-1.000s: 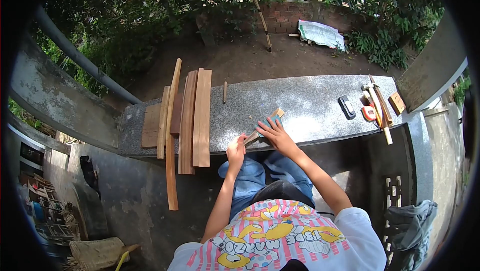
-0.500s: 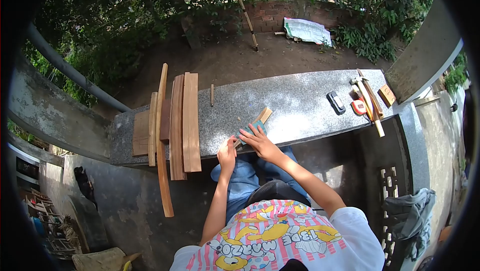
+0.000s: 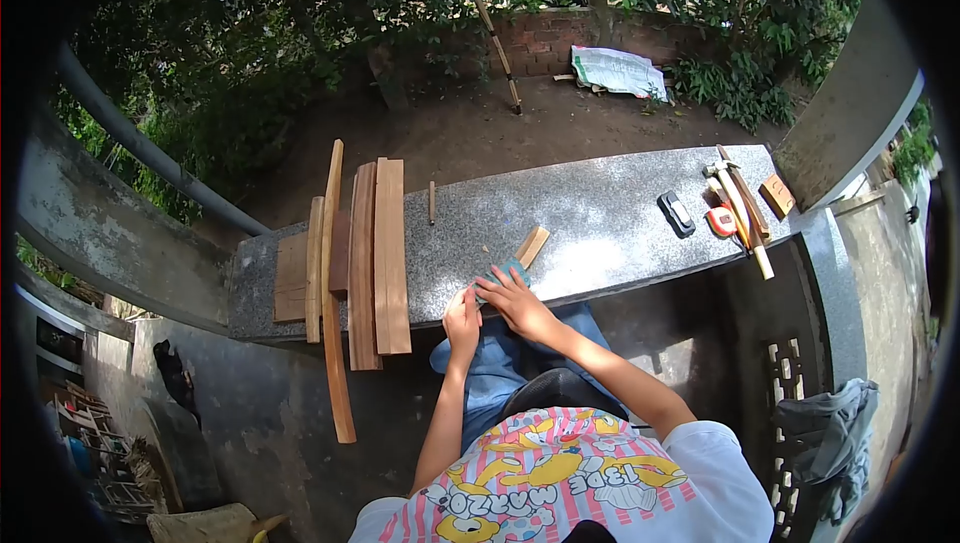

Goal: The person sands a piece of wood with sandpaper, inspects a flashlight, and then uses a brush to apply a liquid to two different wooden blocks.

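Observation:
A short strip of pale wood (image 3: 533,246) lies at a slant on the stone slab, its far end bare. My right hand (image 3: 517,305) is pressed over a green sheet that looks like sandpaper (image 3: 514,269), wrapped across the wood. My left hand (image 3: 462,327) is closed at the strip's near end, by the slab's front edge, and touches the right hand's fingertips. Both hands largely cover the near part of the wood. A tiny wood chip (image 3: 485,249) rests just beyond them.
Long wooden boards (image 3: 391,253) lie across the slab (image 3: 450,213) on the left, some overhanging its front edge. A small stick (image 3: 432,203) is near them. To the right are a black object (image 3: 676,214), tape measure (image 3: 720,221), hammer (image 3: 722,173) and wooden block (image 3: 777,196).
My right hand and the green sheet have slid along the strip towards my body, baring more of its far end. My left hand stays at the near end. The view has shifted slightly.

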`<move>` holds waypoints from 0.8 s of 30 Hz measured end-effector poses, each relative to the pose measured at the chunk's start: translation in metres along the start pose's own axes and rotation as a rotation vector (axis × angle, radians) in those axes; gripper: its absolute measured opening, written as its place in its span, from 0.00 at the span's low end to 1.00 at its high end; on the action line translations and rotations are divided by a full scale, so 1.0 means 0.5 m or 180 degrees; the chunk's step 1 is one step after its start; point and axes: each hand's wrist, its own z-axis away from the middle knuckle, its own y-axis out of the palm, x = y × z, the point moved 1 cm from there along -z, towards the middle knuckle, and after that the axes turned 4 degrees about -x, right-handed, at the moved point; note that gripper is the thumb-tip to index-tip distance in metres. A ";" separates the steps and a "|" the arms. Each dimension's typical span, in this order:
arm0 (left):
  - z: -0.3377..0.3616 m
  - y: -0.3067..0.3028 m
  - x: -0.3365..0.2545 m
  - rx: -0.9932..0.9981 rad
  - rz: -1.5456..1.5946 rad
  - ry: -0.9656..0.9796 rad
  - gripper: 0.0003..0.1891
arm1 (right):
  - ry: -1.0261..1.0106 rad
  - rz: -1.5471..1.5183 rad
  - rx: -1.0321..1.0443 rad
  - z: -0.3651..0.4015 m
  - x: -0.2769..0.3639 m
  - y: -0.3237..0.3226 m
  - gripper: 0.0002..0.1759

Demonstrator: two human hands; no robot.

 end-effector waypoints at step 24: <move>0.009 -0.145 -0.138 -0.0990 0.0911 -0.0418 0.14 | 0.0250 -0.0060 -0.0116 0.000 -0.077 -0.010 0.18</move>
